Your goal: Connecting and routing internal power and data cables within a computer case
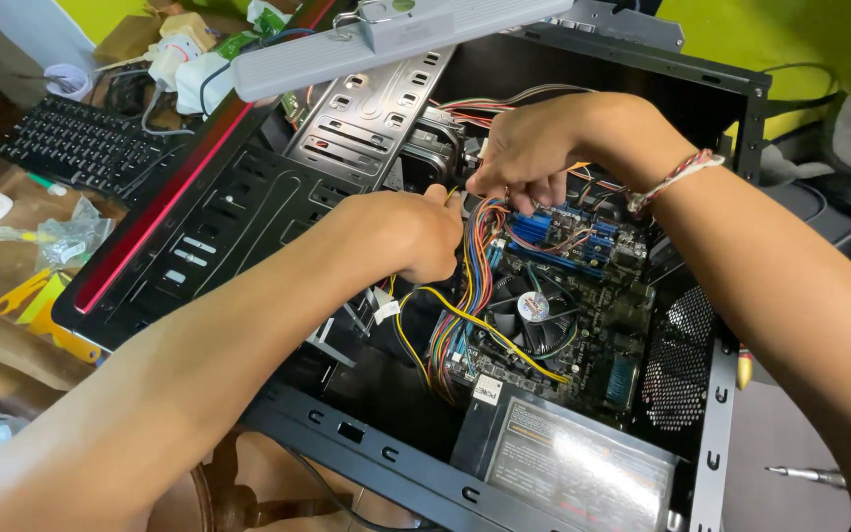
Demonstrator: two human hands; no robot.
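Both hands (475, 197) in wire bundle (480, 246), fingertips hidden; computer case (248, 197) cropped

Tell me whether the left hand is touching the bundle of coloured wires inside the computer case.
Touching. The head view shows the left hand closed against the top of the bundle of coloured wires, with no gap between the knuckles and the wires.

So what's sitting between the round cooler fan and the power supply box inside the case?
In the head view, a strip of motherboard crossed by yellow wires lies between cooler fan and power supply.
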